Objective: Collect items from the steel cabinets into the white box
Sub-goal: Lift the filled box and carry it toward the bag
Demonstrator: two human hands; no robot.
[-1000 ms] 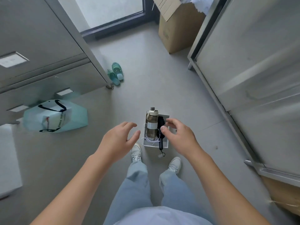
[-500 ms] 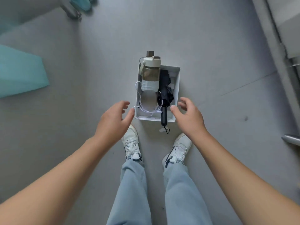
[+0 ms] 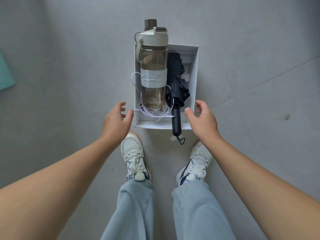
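The person is standing over the white box [image 3: 194, 75], which is lying on the grey floor [image 3: 69, 49] at 12 o'clock from the sneakers [image 3: 134, 161]. The box is already holding a load. A clear water bottle [image 3: 153, 66] with a beige cap is lying along its 9 o'clock side, with the cap jutting past the rim toward 12 o'clock. A folded dark umbrella [image 3: 176, 87] is lying just beside the bottle on the 3 o'clock side, its handle poking over the near rim at 6 o'clock. A white cable [image 3: 150, 116] is looping under the bottle and spilling over the 9 o'clock wall.

The left hand [image 3: 116, 120] is hovering at the box's 8 o'clock and the right hand [image 3: 201, 118] at its 4 o'clock. Both are spread with loosely curved fingers and are gripping nothing. Whether the left thumb is touching the cable cannot be told.

The step in hand is probably the pick-up of the loaded box, with one hand coming to each side. The next move is likely calling for a level, two-sided grip low on the side walls, since the overhanging bottle, the umbrella handle and the loose cable could slide or snag if the box tips.
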